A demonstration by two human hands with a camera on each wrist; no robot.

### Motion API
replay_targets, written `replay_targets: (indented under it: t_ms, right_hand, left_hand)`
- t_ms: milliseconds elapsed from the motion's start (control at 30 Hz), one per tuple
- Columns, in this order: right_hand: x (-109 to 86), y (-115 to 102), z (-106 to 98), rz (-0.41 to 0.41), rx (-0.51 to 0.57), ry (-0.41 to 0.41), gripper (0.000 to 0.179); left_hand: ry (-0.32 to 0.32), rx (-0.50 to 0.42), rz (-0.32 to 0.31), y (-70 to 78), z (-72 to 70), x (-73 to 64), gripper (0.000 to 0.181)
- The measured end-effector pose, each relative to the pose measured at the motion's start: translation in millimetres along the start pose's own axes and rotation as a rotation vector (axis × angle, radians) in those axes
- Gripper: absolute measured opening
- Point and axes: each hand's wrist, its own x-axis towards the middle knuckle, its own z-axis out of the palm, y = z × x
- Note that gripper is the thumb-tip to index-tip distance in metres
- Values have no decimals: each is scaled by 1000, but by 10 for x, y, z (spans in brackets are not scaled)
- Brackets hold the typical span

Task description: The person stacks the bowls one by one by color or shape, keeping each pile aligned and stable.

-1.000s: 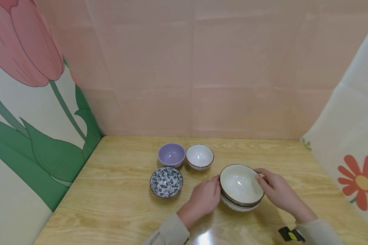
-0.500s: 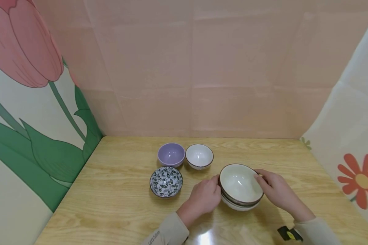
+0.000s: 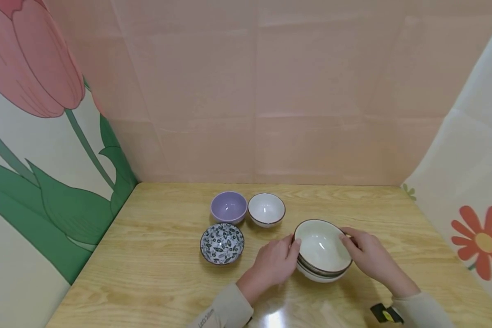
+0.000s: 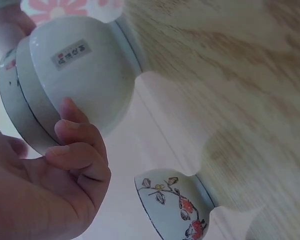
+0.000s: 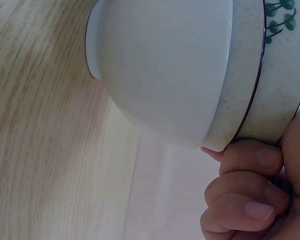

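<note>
A stack of bowls (image 3: 317, 276) stands right of the middle of the table, a cream bowl (image 3: 321, 246) with a dark rim on top. My left hand (image 3: 272, 262) holds the stack's left side, thumb at the top rim. In the left wrist view its fingers (image 4: 80, 132) curl against the upper bowls and the white bottom bowl (image 4: 85, 75), which bears a small printed label. My right hand (image 3: 371, 253) grips the opposite side, thumb over the rim. Its fingers (image 5: 245, 195) are bent below the upper bowls, beside the white bottom bowl (image 5: 165, 65) in the right wrist view.
Left of the stack, a purple bowl (image 3: 228, 207), a white bowl with a brown rim (image 3: 266, 209) and a black-and-white patterned bowl (image 3: 222, 243) sit close together on the wooden table (image 3: 156, 273). Cloth backdrops (image 3: 254, 91) rise behind and at both sides.
My left thumb has come up onto the rim of the top cream bowl. The right hand, the stack and the other bowls stay nearly where they were.
</note>
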Motion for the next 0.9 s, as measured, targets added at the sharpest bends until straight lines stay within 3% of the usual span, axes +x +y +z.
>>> replay_targets:
  t_ms: [400, 900]
  right_hand:
    - [-10, -26, 6, 16, -20, 1, 33]
    - [-29, -89, -5, 63, -6, -16, 40]
  left_hand:
    - [42, 60, 23, 26, 24, -27, 56]
    - [44, 86, 35, 43, 33, -19, 57]
